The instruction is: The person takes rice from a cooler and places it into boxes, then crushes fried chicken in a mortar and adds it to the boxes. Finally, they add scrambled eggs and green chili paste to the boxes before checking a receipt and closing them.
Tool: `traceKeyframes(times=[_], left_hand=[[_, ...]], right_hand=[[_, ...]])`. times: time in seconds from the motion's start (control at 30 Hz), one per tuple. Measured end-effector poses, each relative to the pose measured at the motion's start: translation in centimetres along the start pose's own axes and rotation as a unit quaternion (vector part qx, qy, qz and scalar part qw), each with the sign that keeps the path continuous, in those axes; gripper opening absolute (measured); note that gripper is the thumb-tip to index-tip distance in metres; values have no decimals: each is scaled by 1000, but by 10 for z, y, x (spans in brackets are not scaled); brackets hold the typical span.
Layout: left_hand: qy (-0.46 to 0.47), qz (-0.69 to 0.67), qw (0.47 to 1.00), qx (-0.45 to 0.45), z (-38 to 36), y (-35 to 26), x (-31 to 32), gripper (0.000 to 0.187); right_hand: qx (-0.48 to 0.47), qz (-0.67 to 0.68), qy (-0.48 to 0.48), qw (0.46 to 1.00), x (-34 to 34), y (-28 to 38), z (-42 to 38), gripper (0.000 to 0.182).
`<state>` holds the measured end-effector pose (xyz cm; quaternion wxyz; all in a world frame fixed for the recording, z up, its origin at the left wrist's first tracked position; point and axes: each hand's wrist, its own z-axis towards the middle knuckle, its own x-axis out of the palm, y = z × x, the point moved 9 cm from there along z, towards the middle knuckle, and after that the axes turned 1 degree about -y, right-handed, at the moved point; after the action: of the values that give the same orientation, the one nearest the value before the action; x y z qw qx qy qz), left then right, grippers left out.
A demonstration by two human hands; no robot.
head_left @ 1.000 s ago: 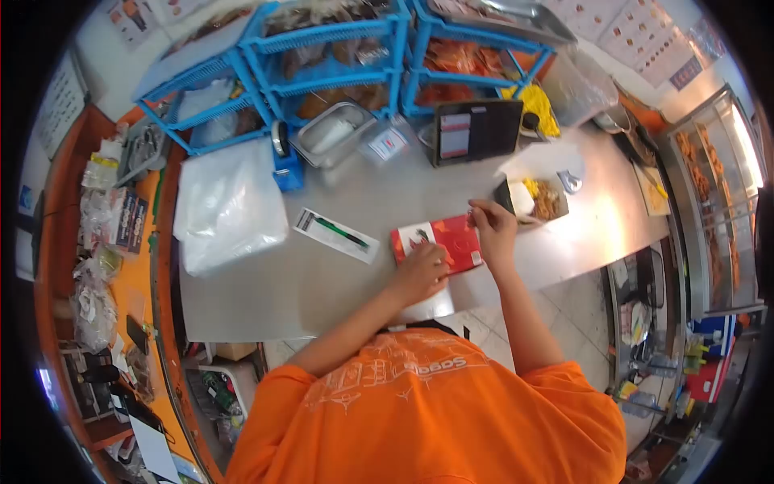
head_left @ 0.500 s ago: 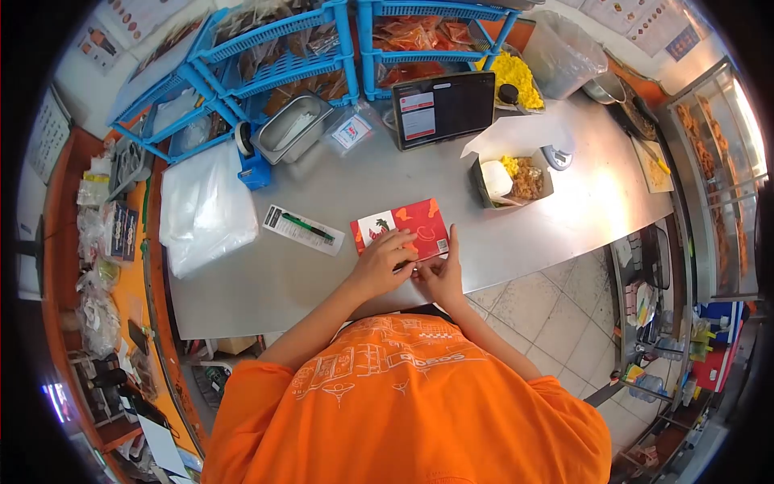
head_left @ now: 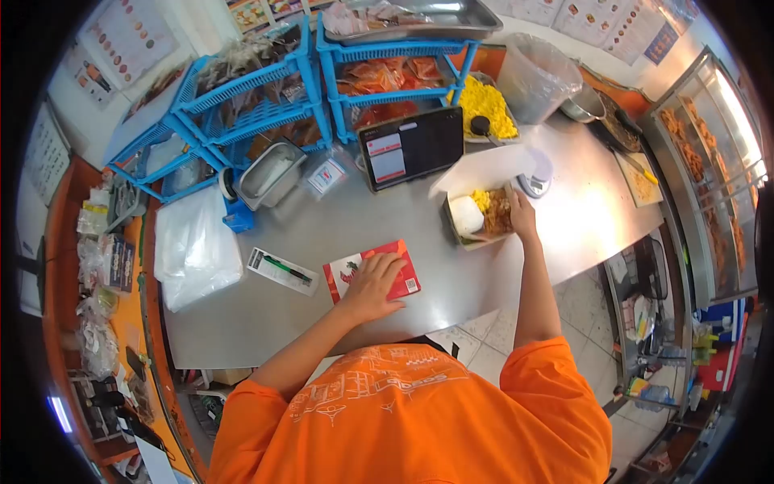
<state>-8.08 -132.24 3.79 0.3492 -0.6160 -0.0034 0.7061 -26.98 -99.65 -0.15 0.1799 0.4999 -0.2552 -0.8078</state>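
My left hand (head_left: 372, 286) lies flat on a closed red-and-white food box (head_left: 332, 278), its fingers spread over the printed top. Further right, my right hand (head_left: 522, 214) grips the right wall of an open takeaway box (head_left: 484, 173) whose white lid is tipped back. That box holds a mound of white rice (head_left: 465, 215), some yellow crumbled food (head_left: 481, 198) and brown saucy pieces (head_left: 498, 216). The thumb side of my right hand is partly hidden. Left of the red box, a green pen (head_left: 282, 266) rests on a printed paper strip (head_left: 260, 264).
A tablet (head_left: 411, 148) stands behind both boxes, near a tray of yellow food (head_left: 486, 106). A round scale (head_left: 535, 176) sits just beyond the open box. Blue racks (head_left: 250, 103), a metal container (head_left: 270, 172) and clear plastic bags (head_left: 197, 250) line the back and left.
My right hand has left the red box and reached right to the open takeaway box, which it now holds. My left hand has flattened on the red box. The camera view has shifted.
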Motion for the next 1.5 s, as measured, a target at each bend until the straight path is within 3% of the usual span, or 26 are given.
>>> traceKeyframes(times=[0.03, 0.1, 0.17, 0.2, 0.27, 0.33, 0.47, 0.6, 0.67, 0.73, 0.8, 0.87, 0.9, 0.97, 1.07, 1.2, 1.27, 1.37, 1.5], left_hand=[[-29, -43, 999, 6, 16, -3, -3, 59], [-59, -76, 995, 14, 47, -3, 10, 63], [-90, -236, 961, -109, 73, 27, 46, 58], [-92, -234, 962, -107, 88, 25, 47, 58], [123, -203, 938, -251, 101, 38, 88, 43], [114, -184, 947, -237, 108, 40, 95, 35], [60, -189, 965, -170, 101, 33, 79, 23], [13, -238, 948, -211, 57, 3, -20, 21], [19, -229, 938, -260, 17, 9, -53, 25], [-7, -207, 935, -286, -24, 25, -73, 27], [-34, -199, 937, -287, -60, 39, -82, 29], [-3, -170, 908, -382, -97, 64, -72, 27], [-6, -169, 908, -384, -108, 64, -65, 27], [-117, -210, 875, -420, -132, 70, -65, 29], [-180, -329, 830, -412, -142, 55, -70, 30], [-194, -339, 850, -352, -141, 48, -64, 29], [-234, -344, 821, -391, -144, 63, -61, 26], [-245, -381, 810, -372, -145, 66, -55, 21], [-237, -315, 870, -296, -137, 46, -69, 18]], right_hand=[[37, 56, 104, 992, 22, -5, -2, 41], [104, 44, 118, 987, 29, -16, -16, 39], [63, -20, 44, 997, 16, 1, -39, 36], [50, -19, 11, 999, 10, 8, -51, 33], [33, -18, -22, 999, -8, 21, -71, 31], [94, -84, 93, 988, -16, 26, -88, 27], [-1, -100, 85, 991, -43, 45, -98, 17], [43, -46, 98, 993, -85, 106, -96, 15], [-48, 47, 128, 989, -81, 148, -101, 13], [-26, 65, 224, 972, -54, 180, -116, 11], [-96, 97, 240, 961, -18, 202, -136, 11], [-99, 98, 252, 958, 17, 209, -156, 12], [-99, 99, 262, 955, 26, 213, -163, 13], [-103, 83, 252, 959, 28, 216, -165, 13], [-119, 106, 244, 957, 24, 213, -164, 13], [-119, 103, 263, 952, 26, 216, -166, 12], [-125, 102, 258, 953, 27, 218, -165, 12], [-128, 105, 241, 956, 27, 213, -164, 12], [-110, 116, 262, 952, 31, 207, -165, 13]])
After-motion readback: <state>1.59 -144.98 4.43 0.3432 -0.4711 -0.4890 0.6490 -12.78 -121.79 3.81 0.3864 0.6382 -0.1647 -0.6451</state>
